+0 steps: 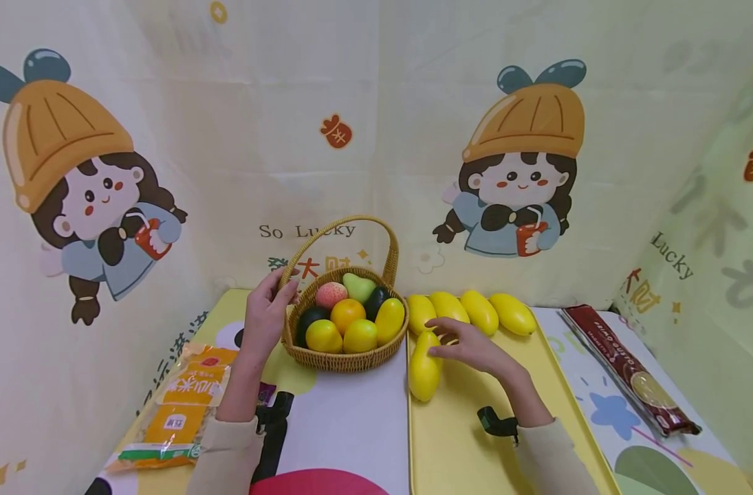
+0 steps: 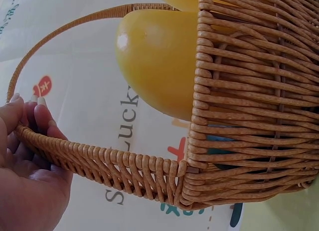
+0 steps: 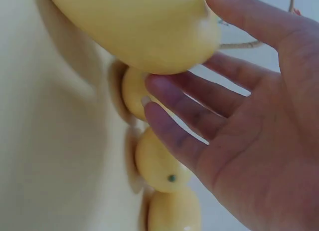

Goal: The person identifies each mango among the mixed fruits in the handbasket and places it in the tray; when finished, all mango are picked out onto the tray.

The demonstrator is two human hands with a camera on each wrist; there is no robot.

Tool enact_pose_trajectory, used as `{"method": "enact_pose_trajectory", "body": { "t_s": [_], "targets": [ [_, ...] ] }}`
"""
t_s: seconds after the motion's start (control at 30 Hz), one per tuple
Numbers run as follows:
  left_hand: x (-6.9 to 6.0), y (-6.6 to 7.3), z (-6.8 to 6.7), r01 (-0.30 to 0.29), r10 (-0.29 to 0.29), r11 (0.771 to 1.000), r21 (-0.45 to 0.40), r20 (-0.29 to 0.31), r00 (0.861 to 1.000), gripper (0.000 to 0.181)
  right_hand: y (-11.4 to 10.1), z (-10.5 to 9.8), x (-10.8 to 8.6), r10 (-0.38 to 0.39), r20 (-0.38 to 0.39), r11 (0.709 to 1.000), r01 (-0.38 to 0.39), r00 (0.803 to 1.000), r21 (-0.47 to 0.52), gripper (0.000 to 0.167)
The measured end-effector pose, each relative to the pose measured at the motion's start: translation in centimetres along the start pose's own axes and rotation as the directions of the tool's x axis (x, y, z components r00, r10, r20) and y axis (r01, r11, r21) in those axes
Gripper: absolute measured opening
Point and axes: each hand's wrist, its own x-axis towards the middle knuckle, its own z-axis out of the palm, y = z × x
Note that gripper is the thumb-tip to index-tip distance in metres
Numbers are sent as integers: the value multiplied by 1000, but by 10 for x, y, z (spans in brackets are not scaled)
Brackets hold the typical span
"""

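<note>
A wicker basket (image 1: 351,360) (image 2: 249,91) holds several fruits: a pink one (image 1: 331,295), a green pear (image 1: 359,287), an orange (image 1: 347,317) and yellow ones. My left hand (image 1: 266,320) (image 2: 35,166) curls its fingers round the left side of the basket's handle (image 2: 99,163). On the yellow tray (image 1: 475,426), a yellow mango (image 1: 425,375) (image 3: 134,31) lies at the left edge, and my right hand (image 1: 475,347) (image 3: 249,111) has its thumb and fingers around the upper end of it. Several more mangoes (image 1: 512,314) (image 3: 162,158) lie in a row along the tray's back edge.
An orange and clear food packet (image 1: 184,405) lies at the left, partly behind my left forearm. At the right of the tray is a dark red spaghetti packet (image 1: 630,371). A printed cloth wall (image 1: 376,172) stands behind the basket and tray.
</note>
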Motion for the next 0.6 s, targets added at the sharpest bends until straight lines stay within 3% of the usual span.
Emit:
{"method": "enact_pose_trajectory", "body": {
  "t_s": [0.13, 0.3, 0.43, 0.6],
  "targets": [
    [0, 4, 0, 28, -28, 1000, -3, 5, 1000, 41, -3, 4, 0, -9, 10, 1000, 9, 1000, 18, 54],
    [-5, 19, 0, 55, -55, 998, -3, 14, 998, 35, -4, 5, -2, -42, 42, 999, 42, 998, -7, 54],
    [-10, 30, 1, 38, -38, 999, 3, 19, 999, 34, -7, 6, -4, -46, 94, 998, 50, 995, -35, 56],
    [-11, 34, 1, 25, -25, 1000, 1, 18, 1000, 34, -12, 6, -8, -22, 198, 999, 30, 980, -36, 60]
  ]
}}
